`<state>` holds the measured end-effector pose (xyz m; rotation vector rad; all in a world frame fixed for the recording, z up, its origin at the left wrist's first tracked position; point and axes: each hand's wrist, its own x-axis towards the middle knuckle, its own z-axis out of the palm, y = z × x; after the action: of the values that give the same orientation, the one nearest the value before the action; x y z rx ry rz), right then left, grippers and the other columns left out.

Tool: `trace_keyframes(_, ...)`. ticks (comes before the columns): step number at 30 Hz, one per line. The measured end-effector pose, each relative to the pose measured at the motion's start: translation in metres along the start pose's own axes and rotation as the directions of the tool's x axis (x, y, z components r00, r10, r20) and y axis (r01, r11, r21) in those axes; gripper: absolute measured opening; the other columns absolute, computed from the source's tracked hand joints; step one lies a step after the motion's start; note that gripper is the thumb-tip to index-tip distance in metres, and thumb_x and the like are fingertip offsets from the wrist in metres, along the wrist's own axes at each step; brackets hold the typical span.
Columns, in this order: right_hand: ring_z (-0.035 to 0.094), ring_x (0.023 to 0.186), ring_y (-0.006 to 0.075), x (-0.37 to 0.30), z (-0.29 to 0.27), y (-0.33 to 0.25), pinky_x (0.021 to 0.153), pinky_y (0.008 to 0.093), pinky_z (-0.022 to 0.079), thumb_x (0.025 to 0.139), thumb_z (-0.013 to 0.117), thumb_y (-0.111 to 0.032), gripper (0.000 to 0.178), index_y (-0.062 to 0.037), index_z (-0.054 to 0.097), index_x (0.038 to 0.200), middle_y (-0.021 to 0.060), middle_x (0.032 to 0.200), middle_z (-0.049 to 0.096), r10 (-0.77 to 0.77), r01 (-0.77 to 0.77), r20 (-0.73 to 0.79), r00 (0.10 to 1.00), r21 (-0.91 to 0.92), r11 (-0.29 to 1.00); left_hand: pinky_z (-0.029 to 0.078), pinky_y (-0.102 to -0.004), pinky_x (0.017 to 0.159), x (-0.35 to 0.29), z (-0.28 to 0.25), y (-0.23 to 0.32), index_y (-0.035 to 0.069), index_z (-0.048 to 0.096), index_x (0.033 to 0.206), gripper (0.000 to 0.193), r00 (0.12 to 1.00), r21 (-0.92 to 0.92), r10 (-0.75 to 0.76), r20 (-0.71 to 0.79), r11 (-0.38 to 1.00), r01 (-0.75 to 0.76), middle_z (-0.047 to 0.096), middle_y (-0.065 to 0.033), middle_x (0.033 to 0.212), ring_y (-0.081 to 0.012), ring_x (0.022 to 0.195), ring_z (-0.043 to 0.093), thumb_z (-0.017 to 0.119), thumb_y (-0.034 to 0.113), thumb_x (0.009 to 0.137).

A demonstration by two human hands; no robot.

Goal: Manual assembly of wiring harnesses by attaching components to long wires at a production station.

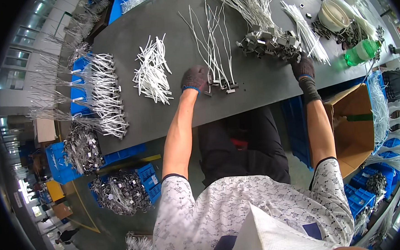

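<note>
Across the grey counter [252,85], from left to right: sleeved wire bundles [106,85], ranged along the left edge beside a blue bin [76,93]; one loose pile of white tubes [153,73], lying apart. Left hand [195,78]: dark glove, blue edge at the wrist, fingers curled, just beside a small group of wires [213,62]; whether it pinches anything, cannot tell. Said wires: laid lengthwise, thin ends pointing away from the person, metal clips [230,90] at the near ends. Right of these, a larger clip heap [268,43], grey, its wires fanned toward the far side. Right hand [302,67]: dark glove, long cuff, fingers at the near right edge of the heap; their grip is hidden, so cannot tell whether spread or pinching. Further right: a bundle of white rods [305,33], a pale bowl [333,16], a green bottle [361,53] lying on its side. Below the counter, right: one open carton [348,155], brown.
</note>
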<state>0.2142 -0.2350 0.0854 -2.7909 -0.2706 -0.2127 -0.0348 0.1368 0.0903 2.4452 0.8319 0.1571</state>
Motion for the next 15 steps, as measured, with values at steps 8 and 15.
trace_keyframes(8, 0.071, 0.095, 0.037, -0.015, -0.048, 0.016, 0.079, 0.0467, 0.055, 0.096, 0.061, -0.038, 0.033, -0.0104, 0.071, 0.11, 0.0199, 0.097, 0.073, -0.13, 0.122, 0.1, 0.987, 0.078, 0.989, 0.06, -0.0475, 0.079, 0.07, -0.007, -0.116, 0.009, 0.076, 0.093, 0.031, 0.846, 0.343, -0.352, -0.4, 0.799, 0.495, 0.073, -0.0153, 0.108, -0.0328, 0.1, 0.073, 0.063, 0.038, 0.091)
trace_keyframes(15, 0.072, 0.087, 0.0286, -0.057, -0.057, 0.056, 0.074, 0.04, 0.055, 0.091, 0.067, -0.026, 0.027, -0.0086, 0.069, 0.112, 0.0162, 0.093, 0.074, -0.068, -0.049, 0.369, 0.927, 0.298, 0.953, 0.059, -0.0446, 0.083, 0.089, 0.003, -0.163, 0.014, 0.075, 0.106, 0.034, 0.885, 0.368, -0.416, -0.209, 0.805, 0.465, 0.074, -0.0113, 0.111, -0.0313, 0.104, 0.073, 0.064, 0.041, 0.088)
